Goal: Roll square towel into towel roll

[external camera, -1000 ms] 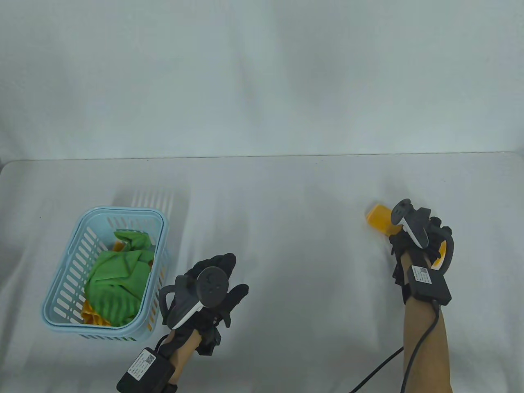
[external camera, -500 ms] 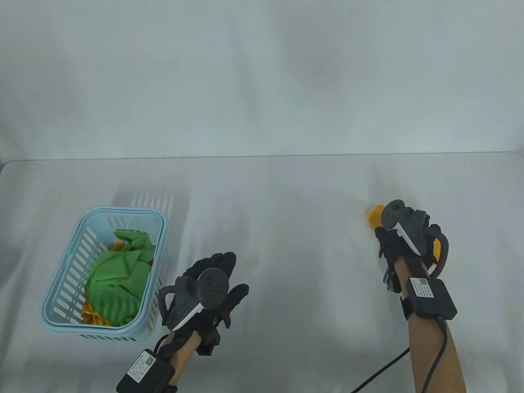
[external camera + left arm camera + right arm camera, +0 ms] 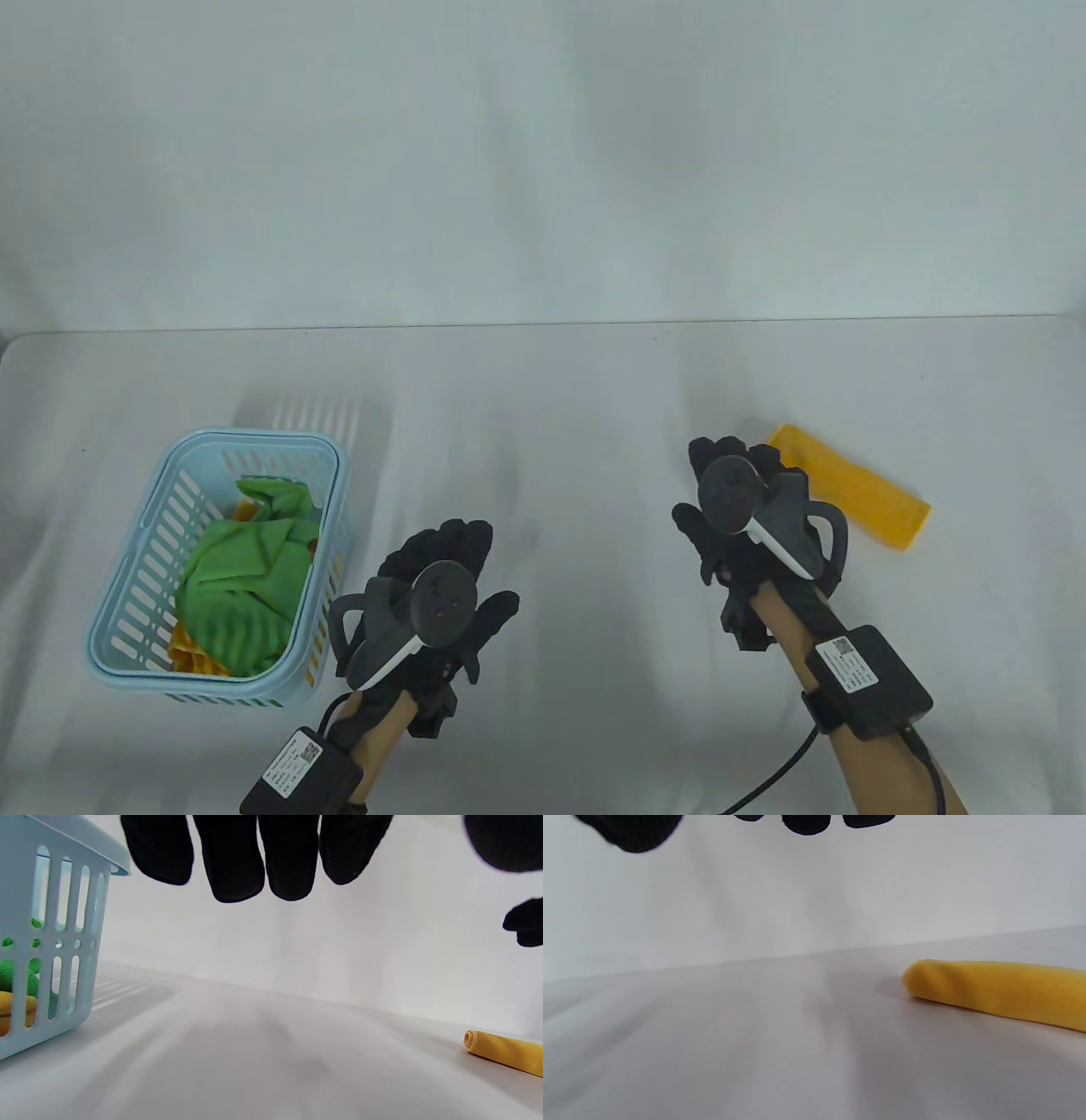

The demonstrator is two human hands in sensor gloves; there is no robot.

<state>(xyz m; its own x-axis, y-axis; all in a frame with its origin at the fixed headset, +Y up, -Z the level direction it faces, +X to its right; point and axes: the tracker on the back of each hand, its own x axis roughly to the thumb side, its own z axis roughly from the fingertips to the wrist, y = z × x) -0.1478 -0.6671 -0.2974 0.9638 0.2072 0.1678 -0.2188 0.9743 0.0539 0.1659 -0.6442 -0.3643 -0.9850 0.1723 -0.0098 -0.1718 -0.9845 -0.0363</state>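
Presently: yellow towel roll (image 3: 851, 496) finished, lying free on worktop (image 3: 594, 407) at four o'clock; both hands, left (image 3: 441, 594) and right (image 3: 747, 518), relaxed, empty; next, likely fetching another towel from basket (image 3: 127, 586).

My right hand (image 3: 747, 518) lets go of the yellow towel roll (image 3: 853, 497) and comes away from it, moving toward the middle of the table (image 3: 594, 424) and a little nearer to me. A second ago that hand sat over the roll and hid most of it, with only one end showing; now the roll lies in full view on the table, slanting, just to the right of my fingers (image 3: 721, 450), which look spread and relaxed and hold nothing. In my right wrist view the roll (image 3: 997, 993) lies off to the right, apart from my fingertips (image 3: 806, 825).
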